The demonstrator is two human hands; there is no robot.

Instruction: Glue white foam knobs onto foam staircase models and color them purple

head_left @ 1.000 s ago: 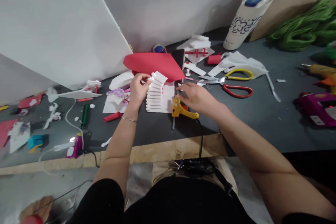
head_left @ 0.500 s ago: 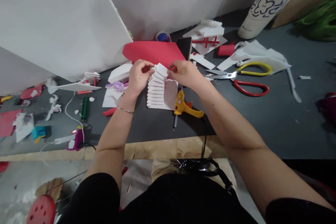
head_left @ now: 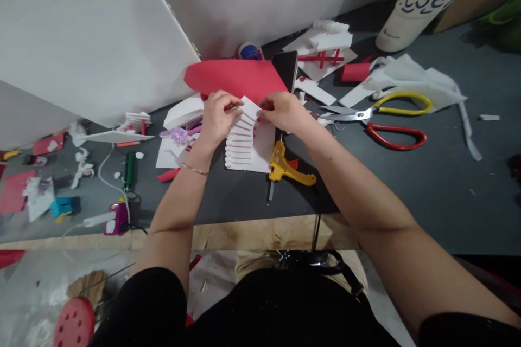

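A white paper piece with a row of rolled-end strips (head_left: 239, 147) lies over a white sheet (head_left: 264, 146) on the dark table. My left hand (head_left: 220, 118) pinches its upper left edge, thumb and forefinger close together. At the upper right edge, my right hand (head_left: 285, 111) grips the same piece between thumb and fingers. Small red bits show beneath it. Just below my right hand lies a yellow glue gun (head_left: 280, 164), its nozzle pointing away from me. A red paper sheet (head_left: 236, 76) lies behind both hands.
Scissors with yellow and red handles (head_left: 366, 114) lie open to the right. A phone (head_left: 285, 68), white paper scraps (head_left: 415, 81) and a tall bottle (head_left: 419, 5) stand or lie farther back. On the left are a purple power block (head_left: 118, 218) and a white cable (head_left: 103, 165).
My view has shifted slightly. Both hands keep their hold at the top of the strip-covered paper, with only slight finger movement.
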